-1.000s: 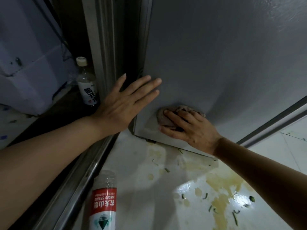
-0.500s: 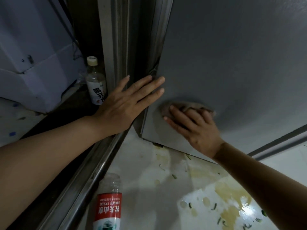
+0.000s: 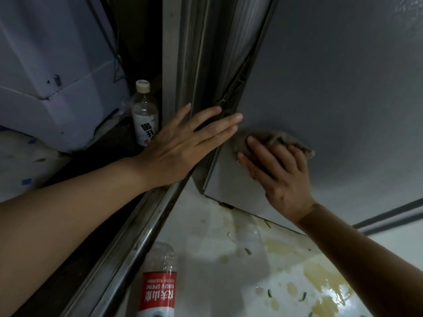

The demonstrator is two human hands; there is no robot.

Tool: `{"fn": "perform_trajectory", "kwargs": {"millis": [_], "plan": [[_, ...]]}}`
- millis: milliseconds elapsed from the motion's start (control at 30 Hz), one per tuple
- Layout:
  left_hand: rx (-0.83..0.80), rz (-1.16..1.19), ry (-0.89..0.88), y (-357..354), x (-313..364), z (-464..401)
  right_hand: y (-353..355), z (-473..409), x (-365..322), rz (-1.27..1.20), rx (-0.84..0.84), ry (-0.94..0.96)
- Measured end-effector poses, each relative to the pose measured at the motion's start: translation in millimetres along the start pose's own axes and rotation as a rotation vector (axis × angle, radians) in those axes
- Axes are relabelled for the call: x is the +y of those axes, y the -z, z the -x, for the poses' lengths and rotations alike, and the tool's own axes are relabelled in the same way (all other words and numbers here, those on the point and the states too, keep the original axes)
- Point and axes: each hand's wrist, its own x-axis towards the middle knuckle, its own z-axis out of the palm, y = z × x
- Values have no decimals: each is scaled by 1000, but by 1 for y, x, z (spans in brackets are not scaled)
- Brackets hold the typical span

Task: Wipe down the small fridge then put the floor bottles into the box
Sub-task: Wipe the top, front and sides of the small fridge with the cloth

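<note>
The right hand point(image 3: 278, 173) with the brown cloth point(image 3: 278, 139) pressed under its fingers has moved up the grey fridge door point(image 3: 332, 88), away from the door's bottom edge. The left hand point(image 3: 183, 148) stays flat but now lies higher against the door's left edge.

left hand point(image 3: 183, 145) | right hand point(image 3: 279, 172) | forearms bare, no sleeves

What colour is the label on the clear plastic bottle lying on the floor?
Red with white lettering, on the lying clear plastic bottle; clearest in the head view.
</note>
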Motion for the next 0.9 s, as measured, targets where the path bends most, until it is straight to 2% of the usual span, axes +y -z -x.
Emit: {"fn": "perform_trajectory", "kwargs": {"millis": [100, 200, 300, 433, 533, 700, 800, 900], "plan": [[23, 59, 87, 0, -1, 5, -11, 12, -21, -45, -168, 126], [1, 137, 195, 3, -1, 12, -10, 7, -30, -47, -246, 201], [-10, 208, 263, 6, 2, 18, 3, -15, -15, -31, -181, 174], [-45, 313, 359, 6, 5, 21, 8, -44, 1, 10, -7, 4], [-70, 345, 415, 4, 6, 20, -2, -38, -10, 58, -30, 26], [-92, 350, 414, 0, 11, 21, -37, -3, -43, 11, -240, 191], [-129, 348, 392, -1, 17, 25, -51, 27, -66, 34, -431, 279], [-155, 345, 365, 1, 28, 25, -51, 41, -77, 3, -569, 314]]}}
